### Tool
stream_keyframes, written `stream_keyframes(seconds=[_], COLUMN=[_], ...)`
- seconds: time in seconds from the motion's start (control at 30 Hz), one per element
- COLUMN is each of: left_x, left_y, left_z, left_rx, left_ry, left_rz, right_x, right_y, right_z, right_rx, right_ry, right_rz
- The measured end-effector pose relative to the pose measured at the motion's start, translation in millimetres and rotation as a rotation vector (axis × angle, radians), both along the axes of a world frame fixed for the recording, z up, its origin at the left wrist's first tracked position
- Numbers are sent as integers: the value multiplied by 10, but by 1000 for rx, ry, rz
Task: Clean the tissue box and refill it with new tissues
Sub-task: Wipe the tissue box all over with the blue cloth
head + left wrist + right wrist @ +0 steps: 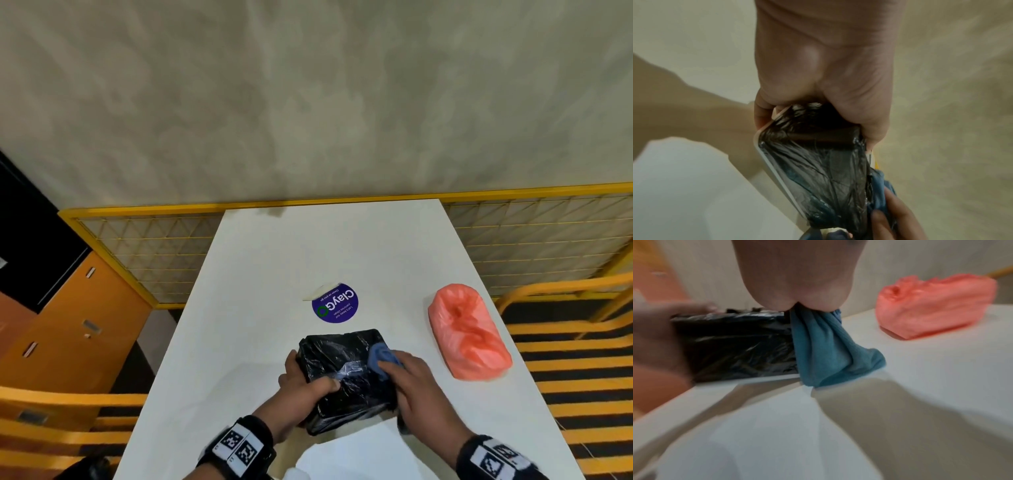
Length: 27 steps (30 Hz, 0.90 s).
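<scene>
The tissue box [346, 373], wrapped in crinkled black plastic, lies on the white table [274, 274] near its front edge. My left hand [305, 387] grips the box's left side, thumb on top; the left wrist view shows the box [818, 170] clamped in that hand [824, 81]. My right hand [418, 387] holds a bunched blue cloth [383, 358] against the box's right side. In the right wrist view the cloth [828, 350] hangs from the hand [797, 275] beside the box [735, 345], its lower end touching the table.
A pink plastic bag [469, 335] lies on the table to the right, also the bag [935, 309] in the right wrist view. A round purple sticker [335, 303] sits behind the box. Yellow mesh railing [144, 246] and orange chairs [61, 421] flank the table.
</scene>
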State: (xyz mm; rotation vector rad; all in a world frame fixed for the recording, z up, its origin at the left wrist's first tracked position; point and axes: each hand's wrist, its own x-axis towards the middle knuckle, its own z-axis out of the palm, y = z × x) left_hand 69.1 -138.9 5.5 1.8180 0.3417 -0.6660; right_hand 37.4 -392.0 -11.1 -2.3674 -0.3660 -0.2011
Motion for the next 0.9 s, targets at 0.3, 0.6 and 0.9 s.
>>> stream_keyframes(seconds=[0.3, 0.6, 0.9], left_x=[-12, 30, 263], left_y=[33, 130, 321], left_z=[0, 77, 384], left_rx=[-15, -90, -286], left_ry=[17, -13, -151], left_rz=[-3, 20, 76], right_x=[-101, 2, -362], right_y=[92, -260, -177], right_z=[6, 65, 465], right_rx=[-43, 295, -134], right_ry=[-53, 379, 520], right_rz=[66, -365, 171])
